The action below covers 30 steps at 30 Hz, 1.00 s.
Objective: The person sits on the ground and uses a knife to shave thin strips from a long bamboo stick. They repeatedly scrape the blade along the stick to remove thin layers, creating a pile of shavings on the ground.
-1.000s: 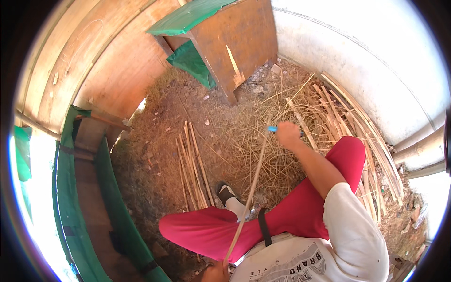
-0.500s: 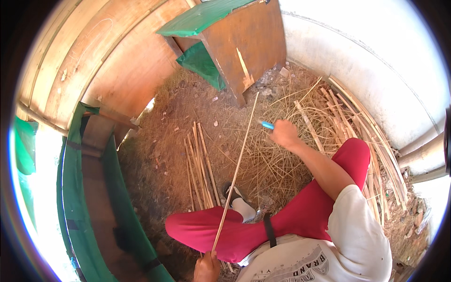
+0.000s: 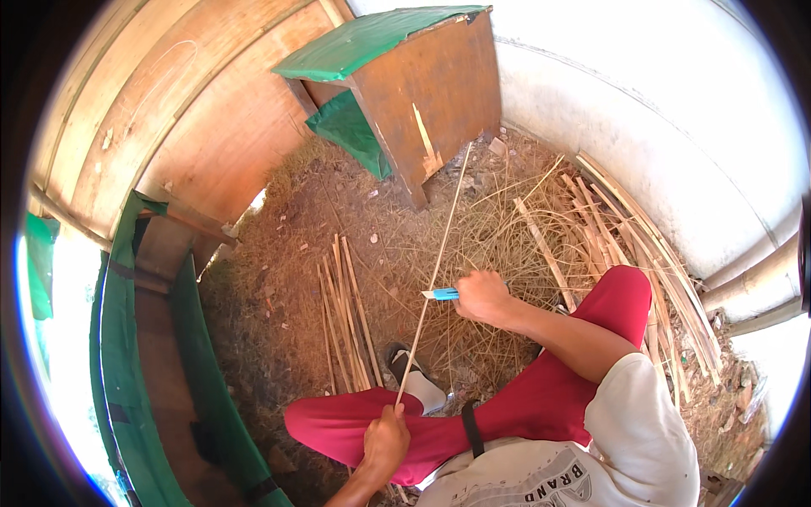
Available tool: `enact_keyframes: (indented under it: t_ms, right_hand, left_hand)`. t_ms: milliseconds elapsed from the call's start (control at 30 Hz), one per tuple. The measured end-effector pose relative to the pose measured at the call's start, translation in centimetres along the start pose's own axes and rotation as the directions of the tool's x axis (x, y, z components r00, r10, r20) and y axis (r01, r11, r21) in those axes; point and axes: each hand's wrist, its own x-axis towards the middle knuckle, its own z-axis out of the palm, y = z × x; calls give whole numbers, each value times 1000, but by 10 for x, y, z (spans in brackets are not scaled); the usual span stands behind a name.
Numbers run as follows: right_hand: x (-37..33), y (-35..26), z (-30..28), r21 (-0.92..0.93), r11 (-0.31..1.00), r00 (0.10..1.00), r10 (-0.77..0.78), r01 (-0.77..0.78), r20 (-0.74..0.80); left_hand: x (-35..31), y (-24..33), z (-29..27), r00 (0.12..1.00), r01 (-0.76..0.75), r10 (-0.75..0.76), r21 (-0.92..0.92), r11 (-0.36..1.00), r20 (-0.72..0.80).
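Observation:
My left hand (image 3: 386, 437) is closed round the lower end of a long, thin bamboo strip (image 3: 445, 232), just over my left thigh. The strip slants up and away, its far end near the wooden cabinet. My right hand (image 3: 483, 297) grips a blue utility knife (image 3: 443, 294), its blade pointing left. The blade tip is at the strip, about midway along it; whether it touches or only overlaps in view I cannot tell.
Several split bamboo strips (image 3: 344, 317) lie beyond my left knee. Curly shavings (image 3: 498, 245) and longer bamboo slats (image 3: 667, 262) cover the ground at right. A green-topped wooden cabinet (image 3: 427, 101) stands ahead, and a green-covered bench-like frame (image 3: 118, 363) at left.
My right hand has drawn the knife back toward me and left, to the strip. My left hand has risen forward with the strip's near end.

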Motion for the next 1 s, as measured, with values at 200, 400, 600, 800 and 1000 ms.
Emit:
enact_keyframes:
  t_ms: [200, 400, 600, 800, 1000]
  right_hand:
    - [7, 0, 1, -45, 996, 996, 76, -78, -44]
    - [13, -3, 16, -65, 993, 995, 97, -99, -33]
    - [38, 77, 21, -85, 910, 913, 407, -405, 5]
    - [38, 129, 35, -53, 874, 862, 464, -483, -204]
    - [49, 72, 20, 94, 912, 917, 392, -398, 76]
  left_hand:
    - [-4, 21, -3, 994, 10, 11, -181, 983, 111]
    - [-15, 18, -5, 991, 28, -8, -148, 989, 132]
    - [-59, 9, -4, 944, 106, -112, 37, 994, 309]
    - [-113, -6, -23, 921, 209, -230, 98, 973, 314]
    - [-112, -15, -36, 935, 235, -259, 125, 964, 244]
